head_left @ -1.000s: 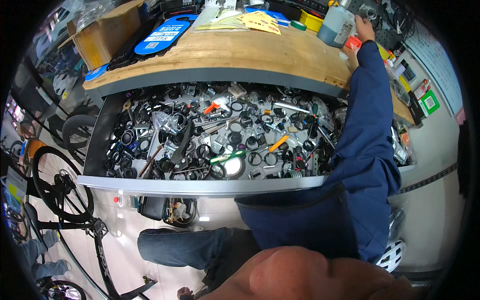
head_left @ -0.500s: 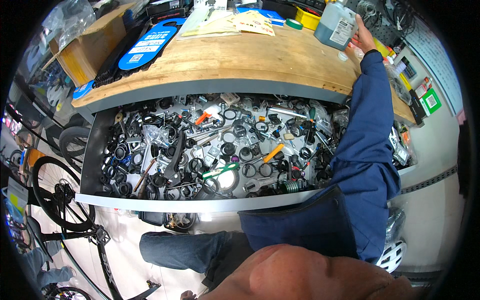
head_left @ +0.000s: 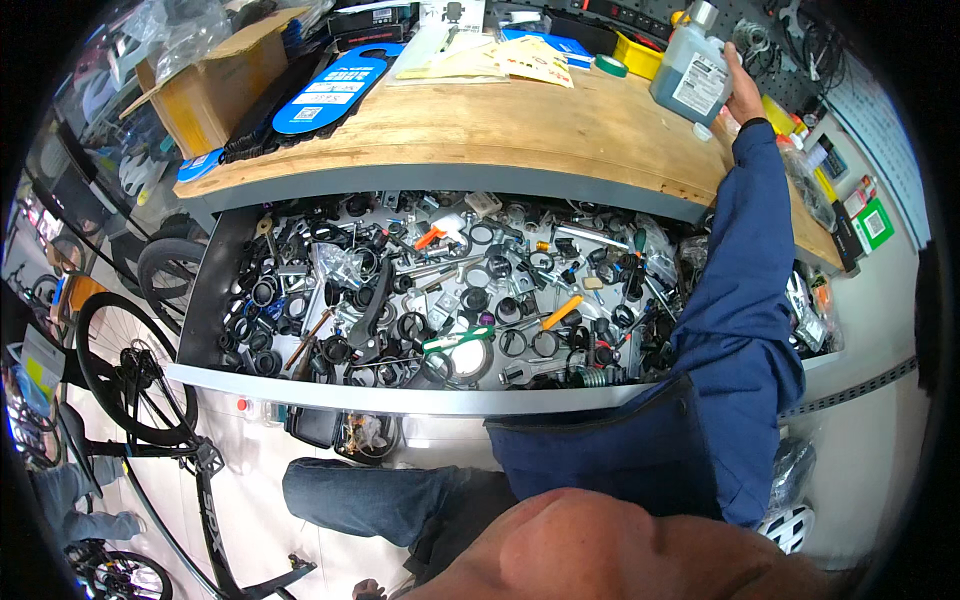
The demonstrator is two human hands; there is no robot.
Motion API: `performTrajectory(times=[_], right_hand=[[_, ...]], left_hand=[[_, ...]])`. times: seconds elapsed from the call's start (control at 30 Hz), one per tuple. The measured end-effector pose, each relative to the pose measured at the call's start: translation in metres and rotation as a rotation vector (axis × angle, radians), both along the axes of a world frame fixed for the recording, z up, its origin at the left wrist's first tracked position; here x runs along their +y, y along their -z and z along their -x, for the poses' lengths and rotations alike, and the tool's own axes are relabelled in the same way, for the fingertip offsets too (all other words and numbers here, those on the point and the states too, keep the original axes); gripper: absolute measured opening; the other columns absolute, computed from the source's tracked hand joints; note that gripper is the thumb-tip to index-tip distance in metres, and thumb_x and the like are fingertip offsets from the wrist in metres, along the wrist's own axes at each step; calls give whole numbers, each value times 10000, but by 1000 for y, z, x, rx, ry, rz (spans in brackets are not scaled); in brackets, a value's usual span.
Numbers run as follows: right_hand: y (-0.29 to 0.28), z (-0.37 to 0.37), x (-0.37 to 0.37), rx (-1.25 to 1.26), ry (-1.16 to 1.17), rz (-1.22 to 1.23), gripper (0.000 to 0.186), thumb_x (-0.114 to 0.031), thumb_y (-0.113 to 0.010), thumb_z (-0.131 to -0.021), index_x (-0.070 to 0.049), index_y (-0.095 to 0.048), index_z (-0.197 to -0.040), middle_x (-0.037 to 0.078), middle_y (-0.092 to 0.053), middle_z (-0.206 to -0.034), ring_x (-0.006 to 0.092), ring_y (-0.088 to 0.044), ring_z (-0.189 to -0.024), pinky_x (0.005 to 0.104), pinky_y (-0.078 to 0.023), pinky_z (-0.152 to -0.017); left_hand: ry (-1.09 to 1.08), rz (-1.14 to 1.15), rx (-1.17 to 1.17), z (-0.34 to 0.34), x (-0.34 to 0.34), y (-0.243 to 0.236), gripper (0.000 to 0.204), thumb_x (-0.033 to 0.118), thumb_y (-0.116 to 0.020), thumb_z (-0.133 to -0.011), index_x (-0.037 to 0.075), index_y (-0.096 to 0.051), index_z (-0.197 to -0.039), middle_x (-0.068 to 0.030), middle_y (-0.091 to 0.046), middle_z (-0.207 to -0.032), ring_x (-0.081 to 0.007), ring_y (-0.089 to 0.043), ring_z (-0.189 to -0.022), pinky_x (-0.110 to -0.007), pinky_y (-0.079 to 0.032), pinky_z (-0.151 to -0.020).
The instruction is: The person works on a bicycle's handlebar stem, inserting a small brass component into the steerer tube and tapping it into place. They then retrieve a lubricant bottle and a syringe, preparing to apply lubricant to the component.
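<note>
At the back right of the workbench my right hand [head_left: 743, 92] is wrapped against the right side of a translucent plastic bottle [head_left: 688, 80] of grey-blue liquid. The bottle stands upright with a light cap and a white label. A small white cap [head_left: 702, 131] lies on the wood by its base. Only a sliver of my left hand [head_left: 369, 590] shows at the lower edge; its fingers are mostly cut off. Below the bench top a drawer [head_left: 420, 401] is pulled out, crowded with small bicycle parts, an orange-handled tool [head_left: 562, 312] and a green-and-white tool [head_left: 458, 339].
Blue-carded packages [head_left: 335, 92] and a cardboard box [head_left: 220, 95] lie on the bench's left. Papers [head_left: 535, 65], green tape [head_left: 611, 66] and a yellow bin [head_left: 640, 55] sit at the back. A bicycle [head_left: 205, 455] stands to the left. A black case [head_left: 315, 425] rests beneath the drawer.
The view has shifted a little, so the bench, drawer and bottle appear slightly further right and lower. My right hand stays on the bottle.
</note>
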State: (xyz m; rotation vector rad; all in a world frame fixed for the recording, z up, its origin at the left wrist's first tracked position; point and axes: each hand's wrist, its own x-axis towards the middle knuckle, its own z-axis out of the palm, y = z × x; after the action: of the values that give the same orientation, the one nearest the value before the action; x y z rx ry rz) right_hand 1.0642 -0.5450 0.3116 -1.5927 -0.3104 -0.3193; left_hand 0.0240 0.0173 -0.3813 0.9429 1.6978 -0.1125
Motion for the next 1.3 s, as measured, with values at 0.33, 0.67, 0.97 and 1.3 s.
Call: performTrajectory(times=[0.33,0.67,0.97,1.3], right_hand=[[-16,-6,3,-187,339,-8,1068,-780,-652,-884,240,-628,-1201,208,-705,-1147,216,-663,-1024,368,-529,-898],[-107,115,50,-187,85,23,830,-727,-596,-950,-36,-602,-1409,83,-735,-1232,188,-733,-1064,319,-574,-844],[-85,312,227,-236,-486,-251,591,-591,-565,-1032,-58,-653,-1271,65,-750,-1121,200,-730,-988,367,-611,-879],[-5,480,371,-106,-1152,-228,618,-554,-622,-1019,-54,-617,-1382,87,-726,-1235,229,-703,-1113,386,-554,-990]], left_hand=[[-309,89,-108,31,8,13,307,359,-720,-922,121,-670,-1110,-56,-710,-914,-279,-706,-760,-464,-548,-602],[299,-166,-213,43,32,15,307,229,-668,-920,53,-660,-1172,-122,-690,-924,-307,-737,-767,-424,-571,-553],[35,-806,-337,12,81,-15,95,79,-651,-936,26,-664,-1014,-81,-684,-823,-180,-673,-692,-317,-543,-591],[-210,-994,-850,-60,7,-209,277,60,-654,-990,-14,-624,-1255,-127,-706,-1189,-180,-672,-1068,-304,-518,-958]])
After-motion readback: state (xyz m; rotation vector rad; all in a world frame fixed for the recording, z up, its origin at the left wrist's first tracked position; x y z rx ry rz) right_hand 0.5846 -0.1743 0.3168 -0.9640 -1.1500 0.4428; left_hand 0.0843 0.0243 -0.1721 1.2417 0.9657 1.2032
